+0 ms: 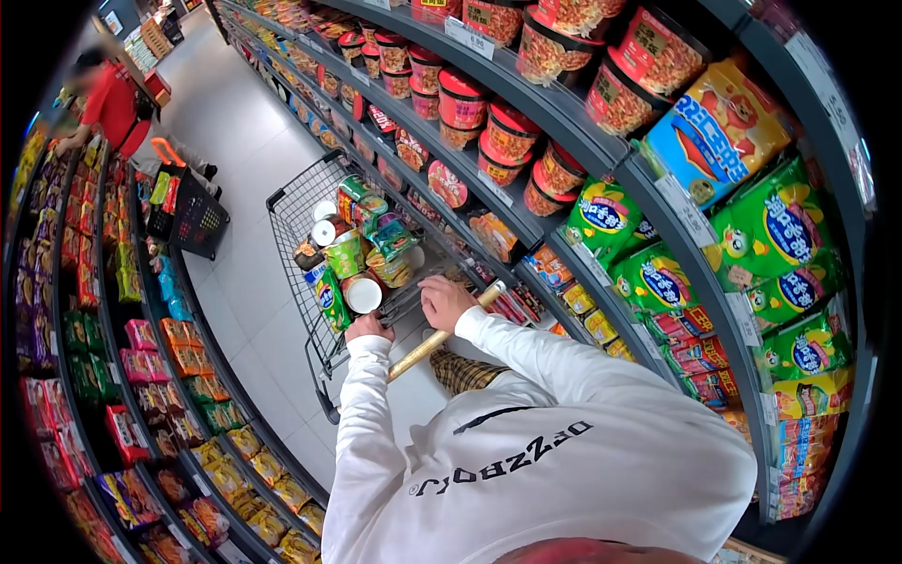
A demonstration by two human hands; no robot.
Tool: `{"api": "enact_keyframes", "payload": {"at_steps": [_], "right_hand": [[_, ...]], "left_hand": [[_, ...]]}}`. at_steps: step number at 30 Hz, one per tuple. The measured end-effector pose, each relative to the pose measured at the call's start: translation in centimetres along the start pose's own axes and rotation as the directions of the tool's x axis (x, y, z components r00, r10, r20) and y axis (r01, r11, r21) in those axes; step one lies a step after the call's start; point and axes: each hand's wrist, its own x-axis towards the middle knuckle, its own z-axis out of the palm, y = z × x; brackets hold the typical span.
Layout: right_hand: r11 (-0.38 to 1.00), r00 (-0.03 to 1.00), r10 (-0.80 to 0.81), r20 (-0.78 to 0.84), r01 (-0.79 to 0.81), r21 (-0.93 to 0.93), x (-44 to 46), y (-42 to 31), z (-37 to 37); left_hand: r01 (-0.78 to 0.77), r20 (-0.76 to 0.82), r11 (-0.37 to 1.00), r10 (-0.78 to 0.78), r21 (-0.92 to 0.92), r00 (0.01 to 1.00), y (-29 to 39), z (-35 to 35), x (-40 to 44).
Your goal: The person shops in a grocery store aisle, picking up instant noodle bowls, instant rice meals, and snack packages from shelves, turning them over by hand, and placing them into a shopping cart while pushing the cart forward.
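Observation:
A black wire shopping cart [303,202] stands in front of me in the aisle, with a gold-coloured handle bar [413,355] at its near end. My left hand [369,327] is closed on the cart's near rim, left of the bar. Just beyond the bar, my right hand [444,301] bends its fingers over the rear part of the cart. In the basket lie a white-lidded tub [363,294], a green cup [345,254], a green snack bag [326,299], a noodle cup [390,270] and several other packages.
Shelves with red-lidded tubs [462,99] and green snack bags [789,221] curve along the right. Packaged snacks fill the left shelf [141,395]. Further up the aisle, a person in a red shirt [113,103] stands near a black shopping basket [193,211].

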Motion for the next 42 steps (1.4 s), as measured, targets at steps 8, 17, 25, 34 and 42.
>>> {"api": "enact_keyframes", "payload": {"at_steps": [8, 17, 25, 34, 42], "right_hand": [[0.999, 0.999, 0.038, 0.022, -0.038, -0.036, 5.8, 0.8, 2.4], [0.997, 0.999, 0.052, 0.015, -0.051, -0.054, 11.0, 0.2, 2.9], [0.995, 0.997, 0.070, 0.021, -0.068, -0.075, 14.3, 0.1, 3.6], [0.990, 0.994, 0.101, -0.028, -0.104, -0.100, 17.4, 0.8, 5.3], [0.976, 0.956, 0.189, -0.223, -0.208, -0.061, 18.1, 0.6, 6.2]], "left_hand": [[0.013, 0.005, 1.000, -0.014, 0.013, 1.000, -1.7, -2.2, 5.6], [-0.006, 0.004, 1.000, 0.006, 0.003, 1.000, -3.6, -3.7, 10.6], [-0.019, 0.025, 0.999, 0.018, 0.038, 1.000, -4.6, -4.6, 13.8], [-0.069, 0.068, 0.996, 0.065, 0.050, 0.996, -5.8, -5.7, 17.3], [-0.116, 0.128, 0.992, 0.109, 0.055, 0.986, -7.1, -6.7, 20.1]]}}
